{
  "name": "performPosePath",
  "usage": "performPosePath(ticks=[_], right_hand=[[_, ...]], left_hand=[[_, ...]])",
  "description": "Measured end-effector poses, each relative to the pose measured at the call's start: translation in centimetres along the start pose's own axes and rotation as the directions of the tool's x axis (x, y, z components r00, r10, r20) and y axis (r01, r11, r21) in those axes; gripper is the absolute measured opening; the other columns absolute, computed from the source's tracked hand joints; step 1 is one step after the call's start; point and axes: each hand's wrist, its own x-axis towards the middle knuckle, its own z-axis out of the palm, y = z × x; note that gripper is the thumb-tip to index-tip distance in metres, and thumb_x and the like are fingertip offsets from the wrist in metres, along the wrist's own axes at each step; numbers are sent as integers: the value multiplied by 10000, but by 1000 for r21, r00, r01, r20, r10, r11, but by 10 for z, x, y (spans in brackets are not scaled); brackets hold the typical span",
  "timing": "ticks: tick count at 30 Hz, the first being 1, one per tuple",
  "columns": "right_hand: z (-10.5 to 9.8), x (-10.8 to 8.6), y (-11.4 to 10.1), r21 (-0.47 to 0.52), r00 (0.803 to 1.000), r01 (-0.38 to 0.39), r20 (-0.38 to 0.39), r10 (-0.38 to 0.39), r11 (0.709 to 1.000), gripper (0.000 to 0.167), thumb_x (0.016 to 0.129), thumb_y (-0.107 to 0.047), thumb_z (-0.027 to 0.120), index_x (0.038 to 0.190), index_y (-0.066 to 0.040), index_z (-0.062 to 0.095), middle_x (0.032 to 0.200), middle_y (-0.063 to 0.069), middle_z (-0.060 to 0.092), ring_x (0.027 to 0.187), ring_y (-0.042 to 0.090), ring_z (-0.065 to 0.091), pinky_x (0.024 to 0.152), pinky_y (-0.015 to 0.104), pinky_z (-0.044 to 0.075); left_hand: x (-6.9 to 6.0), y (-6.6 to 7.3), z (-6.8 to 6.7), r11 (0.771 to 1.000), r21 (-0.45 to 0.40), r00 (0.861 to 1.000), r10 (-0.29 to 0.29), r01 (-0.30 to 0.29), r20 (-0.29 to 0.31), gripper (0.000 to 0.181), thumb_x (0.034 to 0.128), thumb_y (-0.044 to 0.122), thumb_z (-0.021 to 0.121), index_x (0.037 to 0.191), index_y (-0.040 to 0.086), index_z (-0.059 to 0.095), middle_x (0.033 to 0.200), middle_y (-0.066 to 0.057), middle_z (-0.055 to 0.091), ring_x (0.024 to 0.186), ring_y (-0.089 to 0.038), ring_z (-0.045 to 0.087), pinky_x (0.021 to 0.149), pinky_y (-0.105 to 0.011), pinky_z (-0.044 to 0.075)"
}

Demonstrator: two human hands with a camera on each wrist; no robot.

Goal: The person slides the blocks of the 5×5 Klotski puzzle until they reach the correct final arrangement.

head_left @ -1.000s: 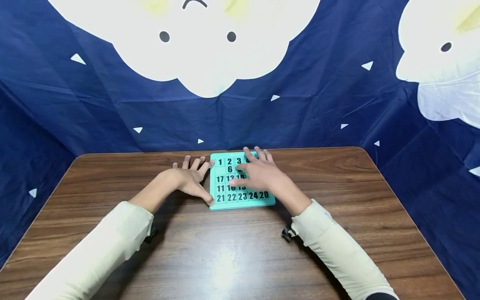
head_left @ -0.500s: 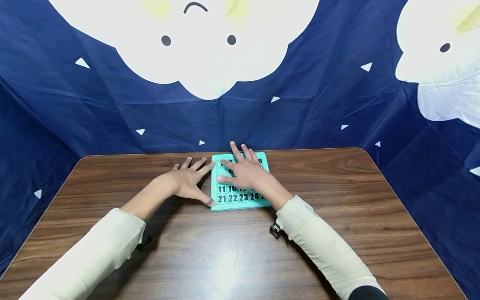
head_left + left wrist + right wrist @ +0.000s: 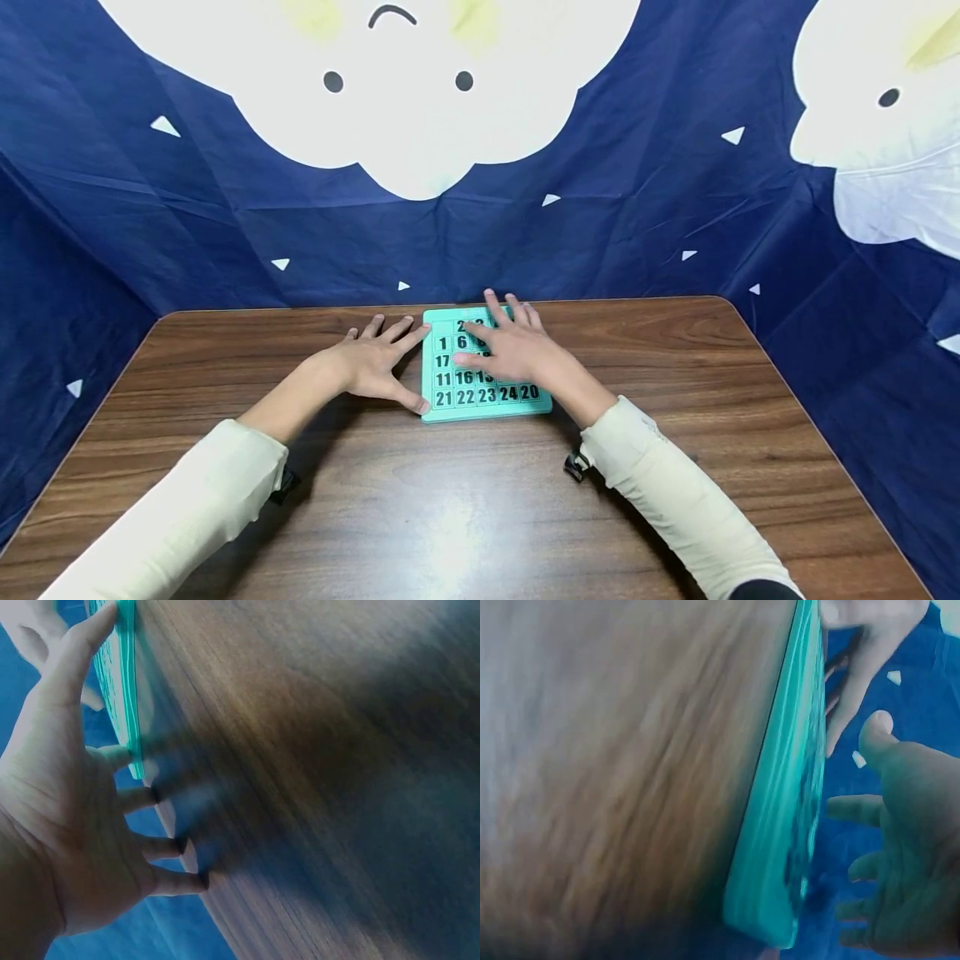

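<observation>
A teal number board (image 3: 486, 410) lies flat at the far part of the table, its tiles in rows. The top-left cell shows no tile, and the 1 (image 3: 442, 342) sits just below it. My left hand (image 3: 369, 368), fingers spread, touches the board's left edge with thumb and index finger; the left wrist view shows this hand (image 3: 71, 817) at the board's edge (image 3: 129, 690). Over the board is my right hand (image 3: 519, 348), fingers extended, index tip by the 2, hiding several tiles. In the right wrist view that hand (image 3: 922, 847) holds nothing.
The brown wooden table (image 3: 465, 500) ends just behind the board, against a dark blue cloth (image 3: 322, 233) with white cloud shapes. Both sleeved forearms reach in from the near side, each with a small black device at the wrist.
Tile 1 has slid down one cell, from the top-left corner to the row below. My right hand went left over it, then back right. My left hand stays at the edge.
</observation>
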Motion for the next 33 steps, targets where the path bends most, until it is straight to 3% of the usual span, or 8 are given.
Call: performPosePath(ticks=[3,10,20,29,33], right_hand=[[1,5,3,16,1000,-17,7,17,1000,786,1111,-787,423,1782,-383,360,1920,111,-98,1784,454,-69,1432,676,1],[5,16,-9,27,999,20,37,-21,999,798,1103,-808,406,1791,-414,312,1919,100,-106,1785,443,-83,1435,668,-2],[-1,-3,19,-5,998,-68,13,68,998,832,1095,-798,459,1788,-348,359,1916,132,-91,1778,471,-91,1428,682,-23],[6,10,3,-8,1000,-20,22,20,1000,840,1086,-827,428,1793,-386,323,1918,115,-104,1782,461,-77,1428,686,-11],[4,6,8,21,1000,-22,5,22,1000,847,1081,-832,434,1790,-378,335,1919,112,-94,1781,463,-79,1427,688,-16]], left_hand=[[0,1,-1,1000,-12,1000,-2,2,0,1430,785,926,785,1843,336,26,1931,-118,-27,1747,-568,-79,1340,-849,49],[3,0,0,1000,-17,1000,-6,6,1,1428,779,924,792,1843,342,40,1931,-120,-20,1747,-571,-70,1332,-860,46],[0,0,0,999,-40,1000,-6,6,3,1452,771,899,820,1844,331,24,1929,-136,-30,1742,-577,-103,1323,-871,31],[0,3,-2,998,-59,1000,-4,5,26,1446,787,873,830,1845,314,18,1925,-158,-38,1733,-598,-109,1310,-886,22],[0,4,-3,999,-55,1000,-2,4,28,1453,787,874,832,1845,315,7,1924,-161,-44,1730,-601,-113,1307,-889,22]])
